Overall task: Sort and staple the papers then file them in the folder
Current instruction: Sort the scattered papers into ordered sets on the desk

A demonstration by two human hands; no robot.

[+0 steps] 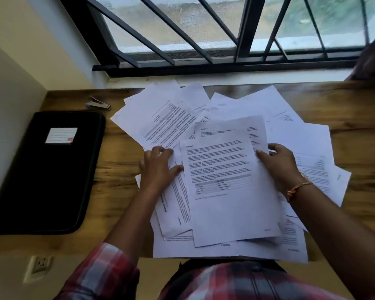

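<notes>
While we look down over the table, loose papers lie fanned and overlapping across its middle and right side, reaching from the far edge to the near edge, where a few sheets hang slightly over. On the heap, close to the near edge, sits a top sheet printed with paragraphs and a small grid, tilted a little, with a second printed page showing just behind it. Our right hand pinches this top sheet at its right edge, thumb on the printed face and fingers tucked behind. Our left hand rests on the papers just beside the sheet's left edge, fingers bent and thumb touching that edge; we cannot tell whether it grips a page or only presses down. Both hands are apart, the sheet between them. A thread bracelet circles the right wrist, and a plaid sleeve covers the left forearm. At the left edge of the table lies the black folder, closed, with a white label on its cover. Beyond it, near the far left corner, lies the stapler, clear of the papers. A barred window runs behind the far edge.
</notes>
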